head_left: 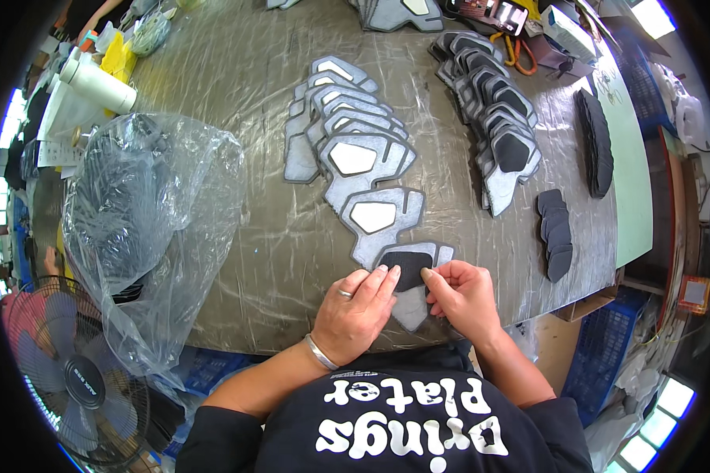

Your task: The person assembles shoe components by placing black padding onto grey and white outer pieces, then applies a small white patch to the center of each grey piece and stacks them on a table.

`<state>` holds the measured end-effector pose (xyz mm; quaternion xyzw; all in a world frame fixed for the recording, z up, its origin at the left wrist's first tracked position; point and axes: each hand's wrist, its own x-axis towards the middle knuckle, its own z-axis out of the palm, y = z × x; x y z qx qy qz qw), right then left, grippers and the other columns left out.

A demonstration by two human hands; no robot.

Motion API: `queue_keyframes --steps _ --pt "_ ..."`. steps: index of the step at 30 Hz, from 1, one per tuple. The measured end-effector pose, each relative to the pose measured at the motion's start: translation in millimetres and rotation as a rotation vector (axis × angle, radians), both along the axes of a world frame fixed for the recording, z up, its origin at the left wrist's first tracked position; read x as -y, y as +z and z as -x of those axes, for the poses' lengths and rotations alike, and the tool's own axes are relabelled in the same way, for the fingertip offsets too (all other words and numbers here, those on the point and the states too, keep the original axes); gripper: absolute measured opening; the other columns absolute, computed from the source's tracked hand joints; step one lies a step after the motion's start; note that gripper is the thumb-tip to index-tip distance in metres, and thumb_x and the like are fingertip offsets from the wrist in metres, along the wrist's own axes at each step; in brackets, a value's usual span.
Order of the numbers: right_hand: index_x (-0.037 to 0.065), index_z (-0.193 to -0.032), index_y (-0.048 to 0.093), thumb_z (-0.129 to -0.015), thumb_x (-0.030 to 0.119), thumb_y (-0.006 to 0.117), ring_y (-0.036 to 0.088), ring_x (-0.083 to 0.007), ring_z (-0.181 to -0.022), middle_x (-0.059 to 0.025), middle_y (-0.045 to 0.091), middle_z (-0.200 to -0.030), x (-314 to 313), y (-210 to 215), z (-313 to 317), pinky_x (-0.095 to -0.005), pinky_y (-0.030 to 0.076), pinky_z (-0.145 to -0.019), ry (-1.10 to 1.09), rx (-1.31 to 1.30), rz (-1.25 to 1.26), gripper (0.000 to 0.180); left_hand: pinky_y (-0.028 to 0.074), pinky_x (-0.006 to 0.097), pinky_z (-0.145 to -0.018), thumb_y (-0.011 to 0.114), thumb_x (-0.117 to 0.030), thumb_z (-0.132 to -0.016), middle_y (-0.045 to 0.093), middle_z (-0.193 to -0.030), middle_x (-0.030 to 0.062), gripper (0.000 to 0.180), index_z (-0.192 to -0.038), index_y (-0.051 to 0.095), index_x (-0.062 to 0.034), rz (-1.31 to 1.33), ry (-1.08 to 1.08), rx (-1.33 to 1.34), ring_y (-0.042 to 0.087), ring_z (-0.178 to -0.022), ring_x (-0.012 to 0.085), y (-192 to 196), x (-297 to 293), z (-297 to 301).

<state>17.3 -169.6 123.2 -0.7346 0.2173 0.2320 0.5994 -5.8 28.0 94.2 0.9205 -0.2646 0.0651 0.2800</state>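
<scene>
Down at the near edge of the table [244, 94], both hands work on one grey panel [412, 307] lying flat under them. The left hand [356, 314], with a ring on one finger and a bracelet at the wrist, lies palm down, its fingers stretched and pressed on the left side of a black insert [407, 270] that sits in the panel's window. The right hand [462, 295] is curled, thumb and forefinger pinched together at the insert's right edge; neither hand has lifted anything, both simply bear on the piece. Just beyond it a row of like panels [353, 158], each with a pale open window, overlaps away toward the far side. To the right a second overlapping row [497, 118] already carries black inserts. Farther right lie a small stack of loose black inserts [556, 232] and, well apart, a longer dark stack [596, 142]. On the left a clear plastic bag [154, 229] bulges with dark pieces, and a fan [79, 378] stands below the table edge. Wrinkled clear sheeting covers the tabletop.
</scene>
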Motion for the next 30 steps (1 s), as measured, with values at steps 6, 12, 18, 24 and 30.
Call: queue_keyframes --steps 6,12,18,24,30 --pt "-0.004 -0.080 0.067 -0.089 0.016 0.072 0.058 -0.0106 -0.046 -0.0064 0.063 -0.059 -1 -6 0 -0.0252 0.046 -0.045 0.025 0.040 0.081 0.023 0.043 0.035 -0.083 0.072 -0.017 -0.077 0.055 -0.137 0.0079 0.049 -0.123 0.062 -0.0027 -0.152 -0.040 0.096 0.052 -0.105 0.0223 -2 6 -5" --pt "0.002 -0.084 0.070 -0.083 0.019 0.077 0.062 -0.0271 -0.052 -0.0135 0.065 -0.068 7 -3 -4 -0.0359 0.050 -0.050 0.393 0.304 0.731 0.019 0.042 0.035 -0.081 0.067 -0.017 -0.077 0.055 -0.139 0.0080 0.048 -0.122 0.059 -0.0033 -0.200 -0.060 0.091 0.051 -0.102 0.0226 -1 8 -9" --pt "0.008 -0.113 0.067 -0.084 0.025 0.071 0.061 -0.0200 -0.107 -0.0078 0.062 -0.126 -1 -7 15 -0.0325 0.047 -0.085 0.594 0.942 0.779 0.034 0.042 0.035 -0.082 0.067 -0.018 -0.077 0.054 -0.140 0.0080 0.050 -0.124 0.059 -0.0046 -0.205 -0.031 0.080 0.051 -0.103 0.0226 -2 10 -7" --pt "0.014 -0.138 0.054 -0.088 0.035 0.066 0.047 -0.0183 -0.131 0.0005 0.047 -0.148 9 -14 20 -0.0380 0.035 -0.106 0.810 0.820 0.844 0.056 0.042 0.035 -0.091 0.070 -0.025 -0.080 0.051 -0.143 0.0075 0.058 -0.134 0.058 -0.0070 -0.216 -0.034 0.019 0.051 -0.110 0.0230 3 0 2" --pt "0.019 -0.141 0.052 -0.088 0.040 0.066 0.039 -0.0230 -0.140 -0.0039 0.041 -0.153 32 -17 20 -0.0472 0.027 -0.115 0.946 0.831 0.720 0.059 0.042 0.036 -0.093 0.069 -0.033 -0.084 0.050 -0.145 0.0073 0.053 -0.133 0.061 -0.0135 -0.250 -0.109 -0.018 0.049 -0.116 0.0236 7 -12 -2"
